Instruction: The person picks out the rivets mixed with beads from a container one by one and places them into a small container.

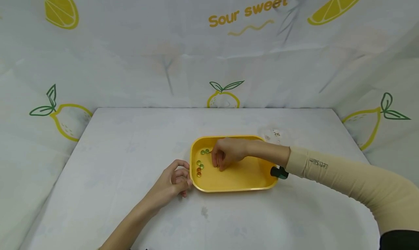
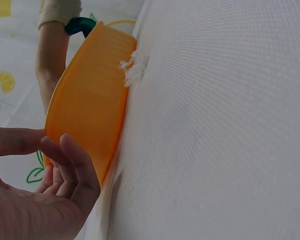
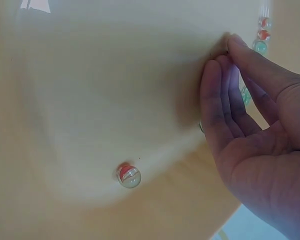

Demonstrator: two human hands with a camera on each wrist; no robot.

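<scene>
A yellow tray [image 1: 242,179] with rounded corners stands on the white table. Over its left half, my right hand [image 1: 227,152] reaches down with thumb and fingertips pinched close to the floor; most of the small marble between them is hidden. Several green marbles [image 1: 200,164] and two orange marbles [image 1: 199,172] lie along the tray's left end. Apart from these, a clear marble [image 3: 129,176] with a red swirl sits inside in the right wrist view. My left hand [image 1: 173,182] rests at the left end, fingers loosely bent outside the wall, thumb tip [image 2: 37,137] at the rim.
Behind the tray's right back corner lies a clear plastic bag [image 1: 276,133]. A dark green wrist mount [image 1: 279,172] overlaps the tray's right end. White cloth [image 1: 137,61] with lemon prints hangs behind and beside the table [image 1: 131,144].
</scene>
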